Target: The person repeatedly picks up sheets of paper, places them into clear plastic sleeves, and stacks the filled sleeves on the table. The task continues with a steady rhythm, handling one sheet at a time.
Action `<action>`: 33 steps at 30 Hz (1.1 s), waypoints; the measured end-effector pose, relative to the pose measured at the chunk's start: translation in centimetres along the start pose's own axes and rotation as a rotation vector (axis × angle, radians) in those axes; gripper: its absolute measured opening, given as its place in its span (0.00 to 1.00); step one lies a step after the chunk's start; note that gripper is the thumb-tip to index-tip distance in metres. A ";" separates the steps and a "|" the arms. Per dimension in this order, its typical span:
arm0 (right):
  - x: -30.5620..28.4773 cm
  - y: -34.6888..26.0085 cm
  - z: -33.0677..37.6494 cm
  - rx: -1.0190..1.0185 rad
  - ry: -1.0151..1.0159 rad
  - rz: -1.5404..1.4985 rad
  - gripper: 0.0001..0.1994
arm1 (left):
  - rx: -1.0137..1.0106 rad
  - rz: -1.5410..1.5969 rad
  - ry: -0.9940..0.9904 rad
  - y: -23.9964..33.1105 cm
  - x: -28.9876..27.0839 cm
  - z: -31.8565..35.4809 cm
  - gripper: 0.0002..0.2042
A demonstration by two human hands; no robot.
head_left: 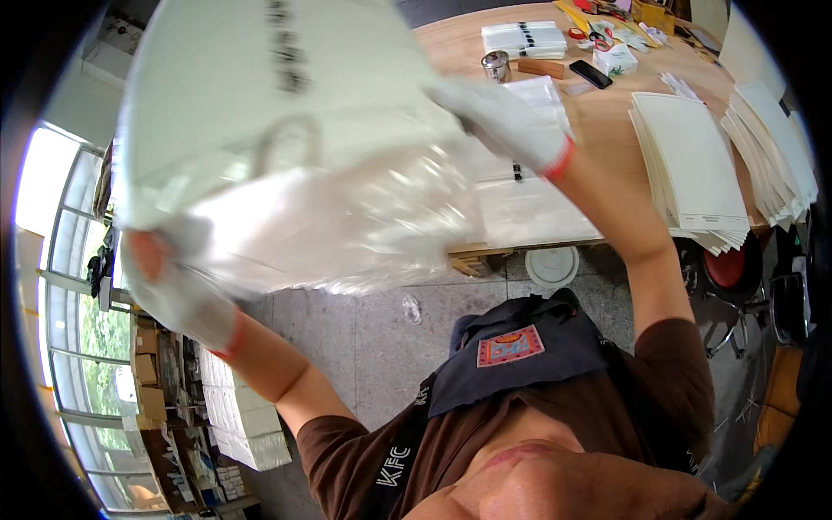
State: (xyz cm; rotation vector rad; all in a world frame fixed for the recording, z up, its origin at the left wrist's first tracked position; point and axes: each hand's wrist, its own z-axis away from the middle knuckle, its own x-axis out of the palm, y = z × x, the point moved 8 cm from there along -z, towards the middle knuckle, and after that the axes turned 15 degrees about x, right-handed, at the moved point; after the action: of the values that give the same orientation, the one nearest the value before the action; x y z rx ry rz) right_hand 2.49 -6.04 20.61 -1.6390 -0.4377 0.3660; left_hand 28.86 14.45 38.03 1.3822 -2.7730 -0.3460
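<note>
A large flat white paper bag (pixel 364 78) with clear plastic film (pixel 347 230) along its near side is held up in front of me, smeared by motion. A grey arc like a handle shows on it, and dark marks run down its upper part. My left hand (pixel 186 282), in a white glove with a red cuff, grips its lower left corner; an orange-toned fingertip shows. At its right edge is my right hand (pixel 511 126), gloved the same way, with its fingers partly hidden behind the edge. Below the right forearm, clear plastic sleeves (pixel 529 212) lie on the wooden table (pixel 598 113).
Stacks of white flat sheets (pixel 693 165) lie at the table's right side. Farther back are a phone (pixel 591 74), a metal tin (pixel 496 66), scissors (pixel 598 36) and a tissue pack (pixel 615 59). A white bucket (pixel 552 265) stands under the table edge, a stool (pixel 726 267) to the right.
</note>
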 end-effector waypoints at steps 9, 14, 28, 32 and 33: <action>7.5 -7.6 -5.2 0.080 -0.259 0.127 0.23 | -0.106 -1.096 -0.675 -12.8 -3.5 1.5 0.21; 4.0 -0.2 -0.2 0.241 -0.313 -0.052 0.22 | 0.571 -0.285 -0.086 -0.6 -1.5 13.9 0.18; -4.7 29.3 20.2 0.738 0.190 -0.547 0.15 | -0.251 0.332 -1.548 -5.9 35.4 46.6 0.07; -4.2 31.6 17.0 0.723 0.185 -0.580 0.19 | -0.260 0.390 -1.364 -5.4 36.4 44.0 0.10; -4.5 32.1 14.9 0.717 0.226 -0.524 0.20 | -0.177 0.384 -1.345 -5.0 36.8 43.4 0.12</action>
State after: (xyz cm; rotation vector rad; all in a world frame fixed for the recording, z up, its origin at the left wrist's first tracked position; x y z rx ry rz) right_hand -6.41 1.87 -13.08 -0.8124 -0.4751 -0.0650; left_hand 5.31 -9.48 -8.15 0.5288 -3.5824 -2.0360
